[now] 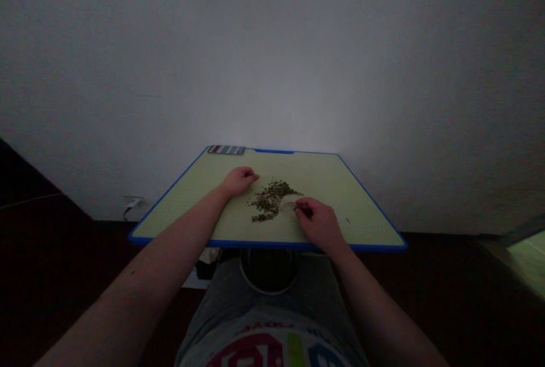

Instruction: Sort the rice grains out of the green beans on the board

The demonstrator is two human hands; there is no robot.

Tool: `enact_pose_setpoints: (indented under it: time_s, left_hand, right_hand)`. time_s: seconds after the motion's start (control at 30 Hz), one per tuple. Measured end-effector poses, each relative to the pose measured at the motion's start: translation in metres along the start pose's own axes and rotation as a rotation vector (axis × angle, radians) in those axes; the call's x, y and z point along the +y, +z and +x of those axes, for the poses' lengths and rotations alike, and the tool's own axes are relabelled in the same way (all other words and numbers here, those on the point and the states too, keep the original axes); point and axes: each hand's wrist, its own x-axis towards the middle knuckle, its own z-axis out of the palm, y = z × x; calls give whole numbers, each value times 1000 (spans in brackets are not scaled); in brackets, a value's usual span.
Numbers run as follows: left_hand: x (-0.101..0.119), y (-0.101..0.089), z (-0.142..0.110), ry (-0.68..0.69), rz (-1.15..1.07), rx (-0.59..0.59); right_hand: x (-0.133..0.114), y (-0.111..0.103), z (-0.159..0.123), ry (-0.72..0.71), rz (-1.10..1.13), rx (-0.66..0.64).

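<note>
The left hand (239, 180) lies curled beside the green beans (270, 201) on the tabletop (336, 199); the right hand (319, 224) pinches something too small to tell.

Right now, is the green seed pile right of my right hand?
No, the pile lies between your left hand and right hand, on the blue-edged board.

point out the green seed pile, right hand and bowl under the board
green seed pile (270, 199), head view, middle of the pile
right hand (319, 225), head view, back of the hand
bowl (269, 292), head view, front of its rim
</note>
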Motion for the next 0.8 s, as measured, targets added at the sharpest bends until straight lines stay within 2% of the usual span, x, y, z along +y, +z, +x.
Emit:
enact_pose_setpoints:
  time_s: [0.17,0.37,0.6,0.8]
  left_hand:
    - [2,-1,-1,6,11,0]
    - [0,-1,-1,10,2,1]
    - [-1,0,0,26,-3,6]
    - [0,-1,-1,17,-9,-2]
  right_hand:
    - [1,5,5,19,-62,37]
    - [10,-1,9,72,-121,79]
    - [19,-6,6,88,-38,73]
    - [19,-7,7,90,-89,73]
